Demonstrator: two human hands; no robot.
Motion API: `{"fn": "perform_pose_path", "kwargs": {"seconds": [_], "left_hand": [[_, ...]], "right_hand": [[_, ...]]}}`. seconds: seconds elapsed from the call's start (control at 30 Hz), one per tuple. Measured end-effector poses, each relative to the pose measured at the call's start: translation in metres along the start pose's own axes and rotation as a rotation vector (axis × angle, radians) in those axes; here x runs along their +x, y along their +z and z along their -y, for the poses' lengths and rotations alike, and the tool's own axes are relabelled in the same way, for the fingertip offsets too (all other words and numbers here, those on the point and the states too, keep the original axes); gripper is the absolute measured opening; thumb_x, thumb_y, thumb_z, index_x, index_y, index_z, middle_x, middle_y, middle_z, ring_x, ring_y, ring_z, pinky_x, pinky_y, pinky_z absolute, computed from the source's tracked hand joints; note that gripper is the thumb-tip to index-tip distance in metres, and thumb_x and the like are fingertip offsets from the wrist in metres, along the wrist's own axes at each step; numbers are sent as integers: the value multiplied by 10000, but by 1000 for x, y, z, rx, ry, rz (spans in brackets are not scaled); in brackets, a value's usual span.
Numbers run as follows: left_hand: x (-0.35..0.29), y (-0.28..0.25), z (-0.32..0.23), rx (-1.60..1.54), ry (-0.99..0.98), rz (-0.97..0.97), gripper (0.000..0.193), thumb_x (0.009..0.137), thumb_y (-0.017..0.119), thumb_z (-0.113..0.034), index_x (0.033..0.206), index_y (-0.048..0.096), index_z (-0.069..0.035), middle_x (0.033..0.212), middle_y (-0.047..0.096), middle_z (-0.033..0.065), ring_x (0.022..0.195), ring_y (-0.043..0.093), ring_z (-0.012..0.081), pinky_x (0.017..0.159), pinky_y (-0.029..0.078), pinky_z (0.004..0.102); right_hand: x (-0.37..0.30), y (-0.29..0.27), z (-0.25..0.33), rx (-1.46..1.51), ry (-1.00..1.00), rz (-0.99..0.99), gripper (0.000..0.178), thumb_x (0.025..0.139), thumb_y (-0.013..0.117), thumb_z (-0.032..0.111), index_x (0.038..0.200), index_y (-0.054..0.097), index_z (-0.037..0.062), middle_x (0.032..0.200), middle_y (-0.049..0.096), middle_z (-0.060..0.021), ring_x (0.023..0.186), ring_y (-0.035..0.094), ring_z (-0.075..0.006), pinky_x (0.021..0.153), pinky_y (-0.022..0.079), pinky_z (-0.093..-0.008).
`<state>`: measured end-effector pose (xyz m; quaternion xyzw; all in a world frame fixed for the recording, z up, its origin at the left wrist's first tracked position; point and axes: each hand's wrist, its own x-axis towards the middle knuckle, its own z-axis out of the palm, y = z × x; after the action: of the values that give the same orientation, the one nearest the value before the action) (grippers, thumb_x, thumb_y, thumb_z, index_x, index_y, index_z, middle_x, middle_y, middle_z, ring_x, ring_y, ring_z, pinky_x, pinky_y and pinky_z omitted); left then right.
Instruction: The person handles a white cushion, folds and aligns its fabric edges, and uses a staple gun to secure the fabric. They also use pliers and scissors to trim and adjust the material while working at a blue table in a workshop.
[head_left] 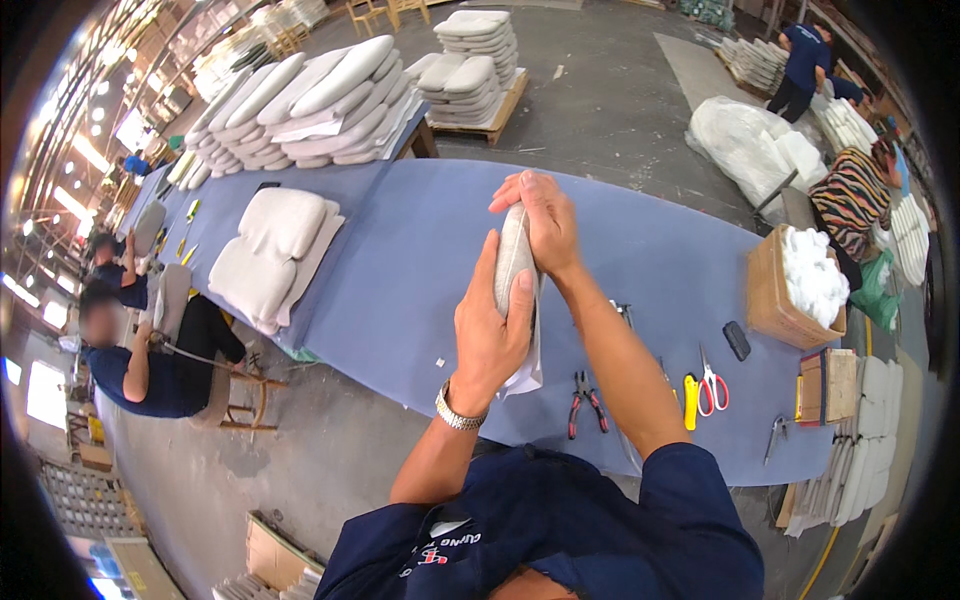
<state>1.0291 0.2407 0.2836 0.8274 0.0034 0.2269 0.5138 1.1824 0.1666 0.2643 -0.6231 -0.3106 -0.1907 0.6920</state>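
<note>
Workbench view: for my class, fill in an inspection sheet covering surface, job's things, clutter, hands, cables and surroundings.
Surface: blue table, smooth-looking.
Job's things: grey cushion between both hands; stacked cushions at left.
Clutter: pliers, scissors, yellow tool; cardboard box of white stuffing at right.
Hands: left hand clasps the cushion's near end; right hand, its far end.
Cables: nothing seen on the table.
Surroundings: seated co-worker at left; cushion piles beyond.

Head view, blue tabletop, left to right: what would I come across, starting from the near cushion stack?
Stacked pale cushions → cushion held between left hand and right hand → pliers → yellow-handled tool → scissors → dark oblong item → cardboard box.
</note>
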Motion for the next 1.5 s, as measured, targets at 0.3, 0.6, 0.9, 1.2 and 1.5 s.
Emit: {"fn": "perform_pose_path", "kwargs": {"seconds": [0.3, 0.6, 0.9, 1.2, 1.5], "left_hand": [[10, -48, 25, 89, 328, 167, 601, 948, 601, -43, 1517, 430, 49, 1562, 442, 286, 1417, 485, 419, 1146, 424, 439], [-17, -122, 27, 115, 127, 260, 739, 871, 657, -45, 1564, 403, -14, 1601, 427, 229, 1453, 466, 368, 1162, 398, 403], [-29, -145, -12, 700, -137, 249, 791, 797, 849, -481, 1395, 577, -41, 1008, 751, 199, 859, 733, 407, 754, 578, 423], [-100, -213, 38, 579, -152, 48, 792, 654, 899, -638, 1045, 751, 35, 918, 766, 135, 835, 754, 253, 773, 578, 355], [-173, -217, 61, 608, -200, -224, 1057, 674, 645, -934, 980, 720, 75, 893, 746, 147, 809, 728, 258, 739, 569, 371]], "right_hand": [[6, -12, -17, -58, 308, 247, 601, 1082, 443, 428, 785, 734, -6, 770, 695, -78, 808, 626, -178, 757, 473, -329], [-62, 25, -56, -55, 370, -1, 566, 1088, 401, 423, 838, 681, -1, 717, 643, -148, 714, 638, -247, 660, 465, -372], [-139, 34, -7, -173, 95, 85, 452, 1087, 390, 380, 1121, 676, 31, 1055, 707, -157, 950, 656, -357, 842, 496, -435], [-227, -9, -83, -150, 460, 222, 534, 1088, 354, 421, 1106, 713, 26, 1034, 715, -131, 1045, 643, -320, 943, 462, -414], [-280, 8, -177, 507, 1170, 12, 598, 1089, 356, 479, 985, 721, 17, 924, 734, -142, 882, 683, -242, 878, 519, -378]]}}
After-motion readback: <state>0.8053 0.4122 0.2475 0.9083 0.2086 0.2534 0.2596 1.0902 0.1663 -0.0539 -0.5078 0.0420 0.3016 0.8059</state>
